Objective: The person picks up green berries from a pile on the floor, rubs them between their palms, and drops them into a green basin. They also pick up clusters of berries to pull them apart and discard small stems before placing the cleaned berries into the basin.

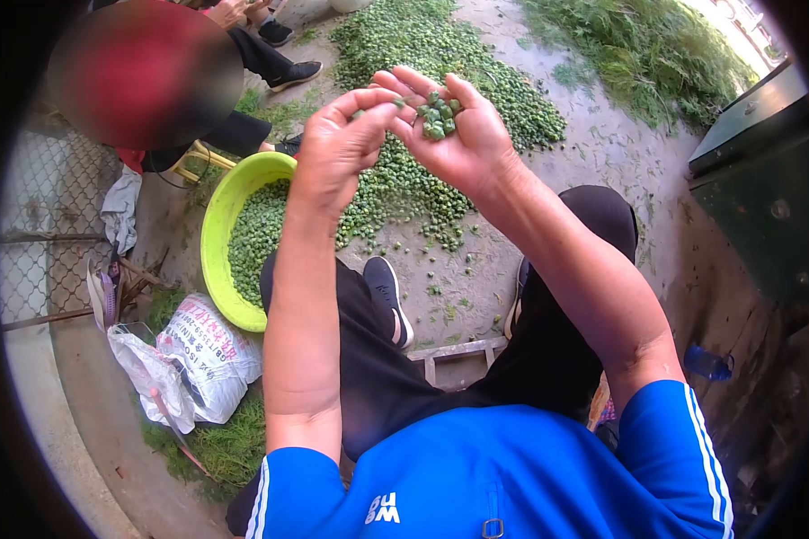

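My right hand [463, 144] is cupped palm up, with several small knobbly green cones [439, 117] lying in the palm. My left hand [340, 144] is beside it, thumb and fingers pinched on a small green piece [398, 103] at the right hand's fingertips. I cannot make out whether that piece is a cone or a bit of sprig. Below and beyond both hands, a large pile of green cones [413, 193] covers the ground. A yellow-green basin [217, 238] partly filled with similar cones stands left of my left forearm.
Cut green foliage [634, 54] is heaped at the back right. A dark green metal box [764, 180] stands at right, with a blue bottle [708, 363] nearer me. A white printed sack [211, 359] lies left. Another person [144, 76] sits at the upper left beside a wire fence [49, 198].
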`<act>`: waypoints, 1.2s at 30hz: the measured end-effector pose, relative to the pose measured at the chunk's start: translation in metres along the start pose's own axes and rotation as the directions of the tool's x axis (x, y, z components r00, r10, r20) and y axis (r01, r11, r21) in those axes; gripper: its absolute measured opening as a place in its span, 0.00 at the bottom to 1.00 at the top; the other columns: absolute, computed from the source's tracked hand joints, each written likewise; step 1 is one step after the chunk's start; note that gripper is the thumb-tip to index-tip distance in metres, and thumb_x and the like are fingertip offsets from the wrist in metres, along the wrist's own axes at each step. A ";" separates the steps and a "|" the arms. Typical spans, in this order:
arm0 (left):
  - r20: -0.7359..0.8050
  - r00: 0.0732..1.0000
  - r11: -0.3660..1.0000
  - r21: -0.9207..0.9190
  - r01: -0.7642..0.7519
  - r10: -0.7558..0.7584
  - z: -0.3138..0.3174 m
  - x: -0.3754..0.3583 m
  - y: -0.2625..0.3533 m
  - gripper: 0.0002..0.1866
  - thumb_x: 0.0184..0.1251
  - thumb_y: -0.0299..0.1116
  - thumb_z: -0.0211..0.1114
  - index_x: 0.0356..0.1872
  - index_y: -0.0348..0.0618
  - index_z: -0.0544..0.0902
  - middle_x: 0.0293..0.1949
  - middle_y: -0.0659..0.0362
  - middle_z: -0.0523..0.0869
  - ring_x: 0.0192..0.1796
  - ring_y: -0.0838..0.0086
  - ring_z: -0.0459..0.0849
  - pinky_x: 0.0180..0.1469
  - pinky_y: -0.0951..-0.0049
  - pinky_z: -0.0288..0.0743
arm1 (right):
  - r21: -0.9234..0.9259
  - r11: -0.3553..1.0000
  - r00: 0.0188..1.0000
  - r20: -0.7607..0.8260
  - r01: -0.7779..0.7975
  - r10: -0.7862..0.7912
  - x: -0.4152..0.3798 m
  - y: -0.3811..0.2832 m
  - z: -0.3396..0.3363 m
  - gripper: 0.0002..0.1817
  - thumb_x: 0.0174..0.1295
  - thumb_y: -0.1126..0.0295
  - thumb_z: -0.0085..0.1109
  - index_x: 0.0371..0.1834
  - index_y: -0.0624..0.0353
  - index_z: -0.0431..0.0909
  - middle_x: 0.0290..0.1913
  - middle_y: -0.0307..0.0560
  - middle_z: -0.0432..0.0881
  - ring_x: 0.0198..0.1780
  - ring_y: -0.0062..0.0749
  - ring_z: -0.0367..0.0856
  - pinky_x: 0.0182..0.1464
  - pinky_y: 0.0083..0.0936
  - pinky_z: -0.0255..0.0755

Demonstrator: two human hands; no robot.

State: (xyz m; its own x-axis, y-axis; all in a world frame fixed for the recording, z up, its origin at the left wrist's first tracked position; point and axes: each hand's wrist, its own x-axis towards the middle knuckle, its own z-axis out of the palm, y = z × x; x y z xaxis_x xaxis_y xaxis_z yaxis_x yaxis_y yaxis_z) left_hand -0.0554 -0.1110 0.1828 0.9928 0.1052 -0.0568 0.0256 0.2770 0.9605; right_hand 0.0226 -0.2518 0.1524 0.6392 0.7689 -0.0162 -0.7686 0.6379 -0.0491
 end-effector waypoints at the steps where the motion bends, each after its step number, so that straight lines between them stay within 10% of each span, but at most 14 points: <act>1: 0.002 1.000 1.000 0.000 0.001 -0.001 0.004 -0.003 0.005 0.10 0.62 0.25 0.66 0.43 0.34 0.80 0.37 0.61 0.83 0.36 0.84 0.77 0.29 0.87 0.69 | 0.046 0.999 1.000 -0.023 0.006 -0.005 -0.002 0.000 0.004 0.29 0.75 0.58 0.26 0.65 0.72 0.61 0.66 0.66 0.65 0.67 0.50 0.65 0.70 0.41 0.61; 5: -0.013 1.000 0.965 -0.264 0.013 -0.017 0.016 -0.009 0.011 0.11 0.67 0.26 0.61 0.49 0.34 0.77 0.38 0.61 0.79 0.30 0.86 0.70 0.20 0.90 0.59 | 0.053 0.998 0.998 -0.052 0.031 -0.029 0.000 -0.003 0.002 0.27 0.74 0.59 0.27 0.64 0.72 0.63 0.65 0.65 0.67 0.66 0.51 0.66 0.68 0.42 0.63; 12: 0.065 0.998 0.999 0.053 -0.005 0.002 0.024 -0.008 0.001 0.10 0.65 0.25 0.65 0.46 0.35 0.80 0.38 0.64 0.81 0.31 0.90 0.70 0.24 0.92 0.59 | 0.037 0.999 0.999 -0.046 0.002 0.000 -0.001 -0.002 0.000 0.26 0.74 0.57 0.30 0.55 0.70 0.70 0.55 0.60 0.75 0.61 0.45 0.69 0.64 0.37 0.67; 17: 0.089 0.927 0.670 0.666 -0.328 0.365 0.031 -0.002 -0.015 0.09 0.58 0.23 0.69 0.40 0.37 0.84 0.36 0.66 0.80 0.39 0.86 0.74 0.44 0.83 0.70 | 0.023 0.999 0.998 -0.053 0.027 -0.026 0.001 0.000 -0.003 0.27 0.74 0.56 0.30 0.55 0.71 0.69 0.54 0.61 0.75 0.62 0.45 0.68 0.68 0.40 0.62; 28: 0.041 0.937 0.773 0.553 -0.310 0.347 0.035 -0.001 -0.017 0.08 0.61 0.24 0.67 0.41 0.35 0.84 0.39 0.61 0.83 0.45 0.81 0.78 0.50 0.79 0.71 | 0.101 0.993 0.993 -0.106 0.059 -0.048 0.002 0.000 0.000 0.27 0.74 0.55 0.30 0.50 0.72 0.70 0.52 0.63 0.75 0.62 0.47 0.69 0.70 0.41 0.60; 31: 0.116 0.915 0.612 0.711 -0.348 0.386 0.040 -0.004 -0.016 0.08 0.64 0.24 0.65 0.42 0.34 0.84 0.40 0.60 0.83 0.44 0.82 0.79 0.51 0.81 0.71 | 0.094 0.993 0.992 -0.114 0.066 -0.055 0.001 -0.001 0.001 0.27 0.74 0.56 0.29 0.50 0.72 0.70 0.52 0.63 0.76 0.62 0.47 0.69 0.70 0.42 0.61; 34: 0.093 0.928 0.803 0.475 -0.361 0.362 0.030 0.001 -0.019 0.10 0.65 0.26 0.64 0.46 0.34 0.82 0.38 0.60 0.82 0.39 0.83 0.77 0.41 0.86 0.72 | 0.086 0.994 0.993 -0.109 0.061 -0.052 0.002 -0.004 -0.003 0.27 0.74 0.57 0.28 0.50 0.72 0.70 0.51 0.63 0.76 0.63 0.48 0.69 0.69 0.43 0.63; 36: 0.057 0.997 0.964 -0.265 -0.027 0.044 0.019 -0.002 -0.006 0.12 0.67 0.28 0.63 0.48 0.35 0.79 0.35 0.61 0.80 0.32 0.82 0.73 0.28 0.87 0.68 | 0.106 0.990 0.991 -0.107 0.088 -0.076 0.003 -0.004 -0.003 0.27 0.74 0.57 0.28 0.54 0.73 0.69 0.54 0.64 0.75 0.63 0.50 0.69 0.66 0.44 0.66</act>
State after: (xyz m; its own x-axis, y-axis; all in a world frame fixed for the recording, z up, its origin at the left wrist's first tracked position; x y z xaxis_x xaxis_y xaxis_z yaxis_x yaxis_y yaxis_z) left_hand -0.0553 -0.1308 0.1825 0.9980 0.0625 0.0011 -0.0334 0.5175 0.8550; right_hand 0.0280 -0.2523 0.1501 0.6950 0.7090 -0.1195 -0.7082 0.7038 0.0561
